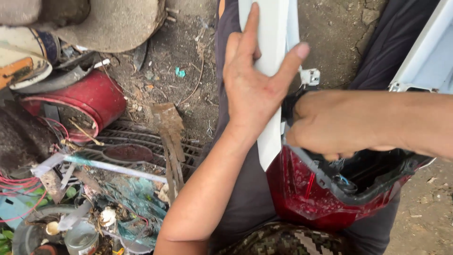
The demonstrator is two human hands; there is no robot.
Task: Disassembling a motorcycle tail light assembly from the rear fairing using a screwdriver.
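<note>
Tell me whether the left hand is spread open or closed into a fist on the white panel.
Spread open. The left hand lies flat on the white panel, fingers extended and thumb splayed to one side; nothing is curled into a fist.

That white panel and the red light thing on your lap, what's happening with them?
A person sitting on bare dirt holds a vehicle's tail section across the lap. The left hand lies flat on the white plastic panel, fingers spread. The right hand grips the black edge of the red tail-light housing, which is open so its wiring shows. On the ground to the left lies scrap: a red drum, a metal grate and loose red wires.
</note>
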